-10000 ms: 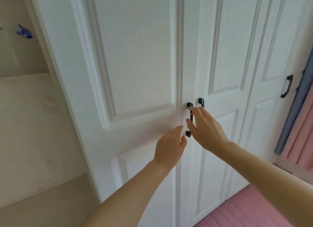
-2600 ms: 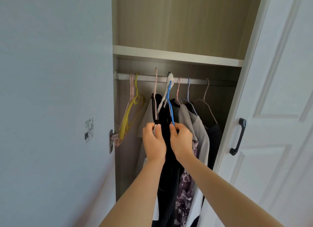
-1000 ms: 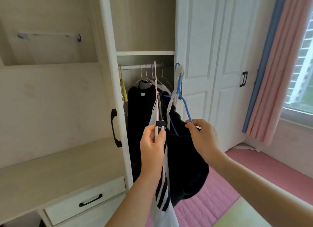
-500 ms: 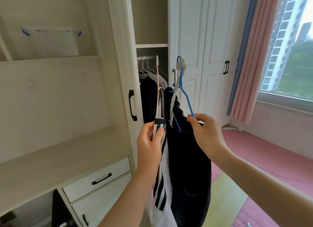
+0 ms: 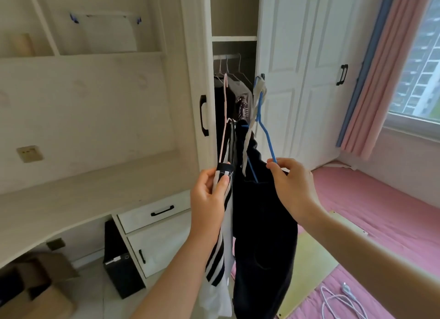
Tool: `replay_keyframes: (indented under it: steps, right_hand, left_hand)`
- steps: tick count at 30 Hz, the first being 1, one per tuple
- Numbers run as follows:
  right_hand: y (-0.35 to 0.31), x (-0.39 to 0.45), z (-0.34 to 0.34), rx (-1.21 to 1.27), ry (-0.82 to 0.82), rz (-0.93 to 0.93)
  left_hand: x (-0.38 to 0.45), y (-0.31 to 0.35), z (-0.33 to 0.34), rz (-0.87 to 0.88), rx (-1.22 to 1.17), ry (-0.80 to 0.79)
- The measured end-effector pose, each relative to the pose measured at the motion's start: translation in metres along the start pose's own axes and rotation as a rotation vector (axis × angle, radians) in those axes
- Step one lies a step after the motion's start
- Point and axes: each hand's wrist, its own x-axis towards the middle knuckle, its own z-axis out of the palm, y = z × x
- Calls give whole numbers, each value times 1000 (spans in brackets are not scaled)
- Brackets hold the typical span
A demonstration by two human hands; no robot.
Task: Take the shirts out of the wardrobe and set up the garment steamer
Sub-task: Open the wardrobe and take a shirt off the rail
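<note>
- Shirts coming clear of the wardrobe (image 5: 234, 56), both held up in front of its open door.
- Left hand (image 5: 209, 194) pinching the collar of the striped white shirt (image 5: 220, 271) on a pink hanger (image 5: 225, 118), thumb pressed over the folded fabric.
- Right hand (image 5: 291, 187) pinching the shoulder of the blue hanger (image 5: 264, 132) carrying the dark shirt (image 5: 262, 235).
- Hanging limp and light, by the look of it; soft cloth likely sliding off thin wire if tilted.
- Gripping at the hanger neck, just under the hook, probably steadier than at the fabric.
- Garment steamer not in view; white cable (image 5: 340, 299) lying on the pink floor mat (image 5: 392, 211).
</note>
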Motion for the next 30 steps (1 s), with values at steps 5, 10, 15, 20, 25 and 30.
replay_keyframes:
  steps: [5,10,15,20,25,30]
  right_hand:
    - [2,-20,-23,-13,-68,-23]
    - [-4,-46,-51,5,-167,-56]
    - [-11,-72,-75,49,-251,-60]
    - [-19,-93,-82,39,-325,-106]
    - [-23,-110,-78,52,-422,-130]
    - [-36,-125,-64,102,-521,-147]
  left_hand:
    - [-38,8,3,10,29,84]
    - [-83,24,5,29,38,164]
    - [-129,42,6,65,24,245]
    - [-165,55,-1,68,29,319]
    - [-189,63,-17,73,43,407]
    - [-204,69,-36,106,73,481]
